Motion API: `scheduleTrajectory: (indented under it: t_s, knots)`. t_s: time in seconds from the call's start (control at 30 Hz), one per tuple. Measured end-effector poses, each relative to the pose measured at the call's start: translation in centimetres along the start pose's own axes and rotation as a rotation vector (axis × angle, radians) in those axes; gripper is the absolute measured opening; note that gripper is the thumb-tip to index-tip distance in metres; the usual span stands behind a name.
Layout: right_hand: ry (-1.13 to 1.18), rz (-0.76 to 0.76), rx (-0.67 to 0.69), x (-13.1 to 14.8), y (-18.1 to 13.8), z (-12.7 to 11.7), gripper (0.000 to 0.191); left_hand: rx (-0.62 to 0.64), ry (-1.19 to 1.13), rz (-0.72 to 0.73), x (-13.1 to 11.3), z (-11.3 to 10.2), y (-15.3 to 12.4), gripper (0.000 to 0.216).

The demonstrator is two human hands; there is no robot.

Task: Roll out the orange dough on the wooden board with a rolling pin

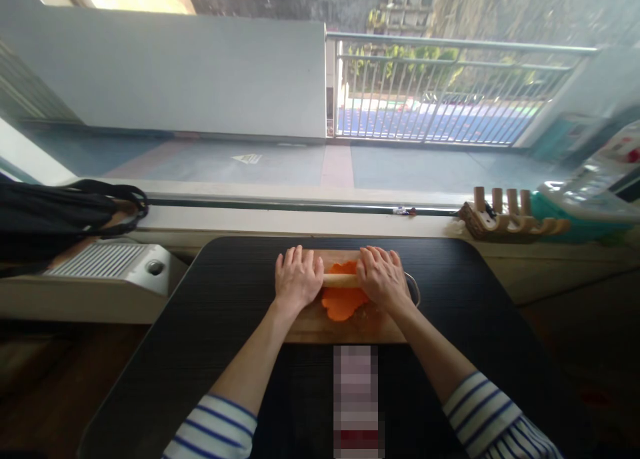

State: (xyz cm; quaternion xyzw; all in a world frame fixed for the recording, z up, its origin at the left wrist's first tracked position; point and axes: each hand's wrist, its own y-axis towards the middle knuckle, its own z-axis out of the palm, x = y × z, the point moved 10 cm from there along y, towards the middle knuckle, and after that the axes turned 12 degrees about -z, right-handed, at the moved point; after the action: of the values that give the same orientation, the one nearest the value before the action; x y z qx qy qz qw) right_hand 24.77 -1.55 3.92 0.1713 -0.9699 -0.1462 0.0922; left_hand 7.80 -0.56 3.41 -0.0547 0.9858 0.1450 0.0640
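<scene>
A pale wooden rolling pin (341, 281) lies crosswise over a flattened orange sheet of dough or clay (344, 305) with an uneven edge. My left hand (298, 280) is on the pin's left end, and my right hand (384, 279) covers its right end, fingers reaching forward over it. Both pin ends are hidden under my hands. Underneath is a wooden cutting board (345, 332), with a thin loop (416, 289) at its right side, just past my right hand.
The board rests on a black table (235, 305) against a window sill (280, 223). A black bag (55, 209) and a white slatted box (110, 262) are at the left. A wooden rack with pegs (505, 219) and a teal container (575, 209) stand at the right.
</scene>
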Motion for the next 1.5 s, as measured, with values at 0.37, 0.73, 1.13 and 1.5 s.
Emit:
scheduleTrajectory:
  t_s: [0.37,0.73,1.13,1.5]
  knots:
    - [-0.019,-0.087,-0.02,0.9,-2.1,0.0,0.047,-0.037,-0.031,-0.007,0.4,-0.5,-2.1,0.049]
    - [0.027,-0.044,-0.03,-0.8,1.5,0.7,0.038,-0.093,-0.047,-0.062,0.2,0.0,1.3,0.045]
    - [0.032,-0.021,0.012,-1.5,4.1,0.8,0.031,-0.091,-0.113,-0.067,-0.1,0.5,4.2,0.04]
    - [0.022,0.028,0.117,-2.4,5.8,1.8,0.035,-0.156,-0.142,-0.046,-0.4,0.3,5.6,0.033]
